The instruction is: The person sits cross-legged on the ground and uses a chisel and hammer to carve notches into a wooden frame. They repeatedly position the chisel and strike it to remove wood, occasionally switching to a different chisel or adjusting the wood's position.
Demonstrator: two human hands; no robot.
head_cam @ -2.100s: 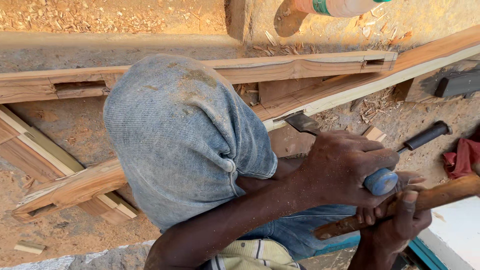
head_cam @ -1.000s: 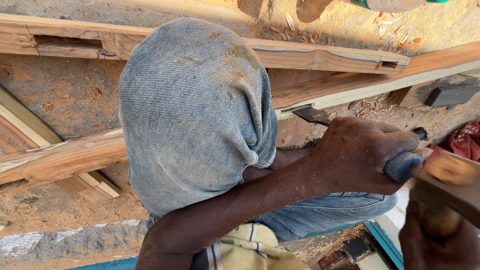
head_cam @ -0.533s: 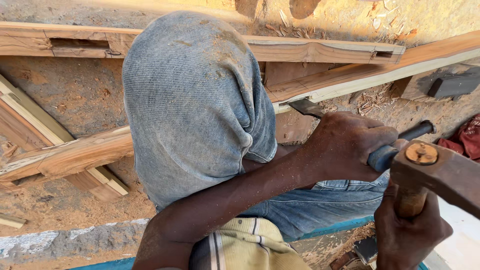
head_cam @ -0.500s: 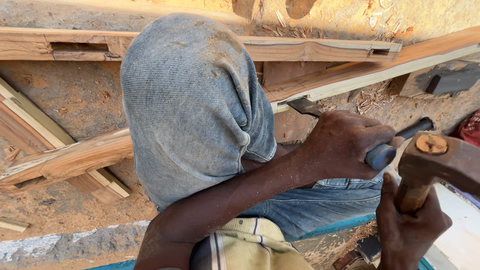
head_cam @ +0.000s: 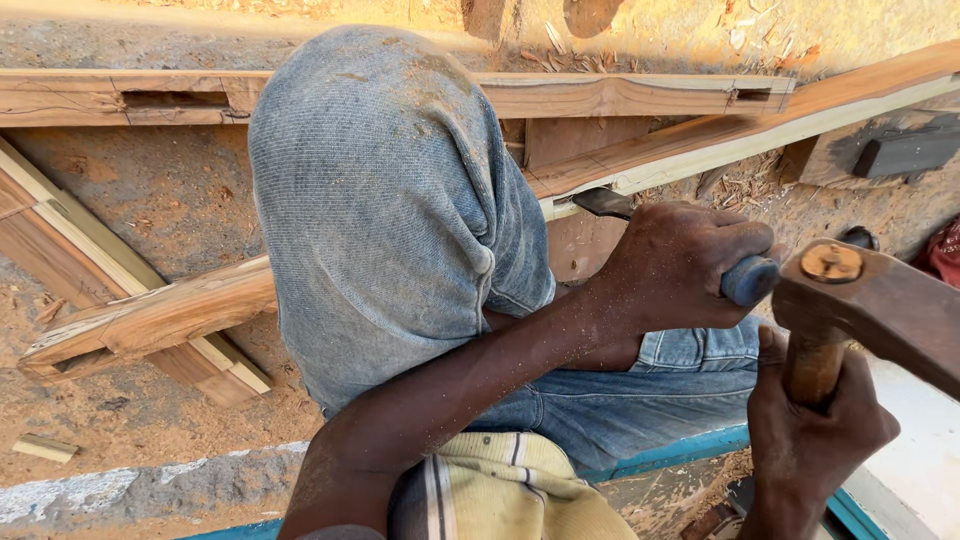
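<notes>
Gripping a wooden hammer handle, the right hand (head_cam: 812, 440) holds the hammer (head_cam: 870, 305) with its head almost touching the chisel's blue butt, closer than half a second ago, so a blow looks about to land. Just beyond, the left hand (head_cam: 672, 265) is closed around the chisel (head_cam: 745, 280). Its long axis runs lower right to upper left, blade tip on the slanting wooden rail (head_cam: 700, 150) past the raised knee (head_cam: 390, 200).

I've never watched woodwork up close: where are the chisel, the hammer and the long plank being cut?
chisel (head_cam: 748, 280), head view, on its blue handle end
hammer (head_cam: 880, 305), head view, on its rusty metal head
long plank (head_cam: 700, 145), head view, on its pale upper edge
</notes>
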